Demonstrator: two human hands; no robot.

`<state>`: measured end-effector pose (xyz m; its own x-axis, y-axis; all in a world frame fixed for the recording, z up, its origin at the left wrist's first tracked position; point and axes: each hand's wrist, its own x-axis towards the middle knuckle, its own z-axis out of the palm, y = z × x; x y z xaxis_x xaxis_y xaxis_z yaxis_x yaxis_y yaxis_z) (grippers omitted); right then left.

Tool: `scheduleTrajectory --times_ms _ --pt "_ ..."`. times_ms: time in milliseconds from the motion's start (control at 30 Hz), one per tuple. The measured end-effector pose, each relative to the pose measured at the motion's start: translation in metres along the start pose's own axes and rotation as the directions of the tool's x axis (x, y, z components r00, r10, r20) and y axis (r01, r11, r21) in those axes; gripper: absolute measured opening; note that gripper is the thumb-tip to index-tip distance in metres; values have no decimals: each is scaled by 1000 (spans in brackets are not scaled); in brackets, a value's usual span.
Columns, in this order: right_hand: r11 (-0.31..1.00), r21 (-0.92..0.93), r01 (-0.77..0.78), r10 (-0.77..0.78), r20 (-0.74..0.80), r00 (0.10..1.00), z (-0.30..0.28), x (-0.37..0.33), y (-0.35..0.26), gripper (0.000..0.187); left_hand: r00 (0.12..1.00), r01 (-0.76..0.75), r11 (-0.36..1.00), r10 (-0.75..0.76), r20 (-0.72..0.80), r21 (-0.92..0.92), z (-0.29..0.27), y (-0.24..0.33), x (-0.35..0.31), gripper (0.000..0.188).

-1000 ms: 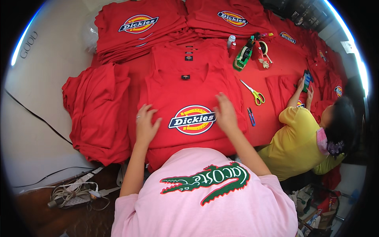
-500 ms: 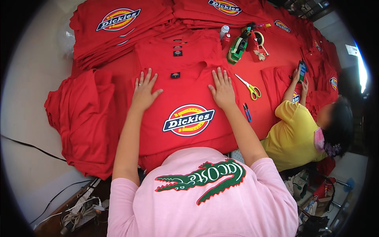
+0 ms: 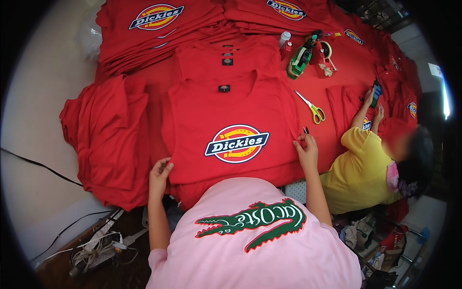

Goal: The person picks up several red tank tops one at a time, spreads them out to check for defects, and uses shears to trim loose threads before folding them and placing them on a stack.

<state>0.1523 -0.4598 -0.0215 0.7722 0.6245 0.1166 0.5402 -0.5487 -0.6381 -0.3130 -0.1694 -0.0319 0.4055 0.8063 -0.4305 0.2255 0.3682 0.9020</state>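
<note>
A red T-shirt lies flat in front of me, its neckline away from me and a round yellow, white and dark blue print on its chest. My left hand pinches its edge near the lower left corner. On the opposite side, my right hand has thumb and fingers closed on the shirt's right edge. Beyond it lie more red shirts, their neck labels showing in a row. Yellow-handled scissors rest right of the shirt. Thread snips show partly behind my right hand.
Folded red shirts are heaped at the left, with taller stacks at the back. A green tape dispenser, a tape roll and a white bottle stand back right. A co-worker in yellow holds a phone.
Both hands have come back toward me from the shirt's shoulders, where they lay flat, to its side edges. Their fingers have closed on the cloth. The view has shifted slightly.
</note>
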Motion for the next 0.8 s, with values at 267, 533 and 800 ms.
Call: scheduleTrajectory --times_ms 267,533,800 --pt "872 480 -96 79 56 995 -1 34 11 21 985 51 983 -79 151 175 -2 27 -2 20" --pt "687 585 -431 428 154 891 -15 12 8 20 997 -36 994 29 71 99 3 1 -10 41" --pt "987 56 153 -162 247 955 -11 -35 32 26 991 -105 779 30 132 618 -34 -40 -45 36"
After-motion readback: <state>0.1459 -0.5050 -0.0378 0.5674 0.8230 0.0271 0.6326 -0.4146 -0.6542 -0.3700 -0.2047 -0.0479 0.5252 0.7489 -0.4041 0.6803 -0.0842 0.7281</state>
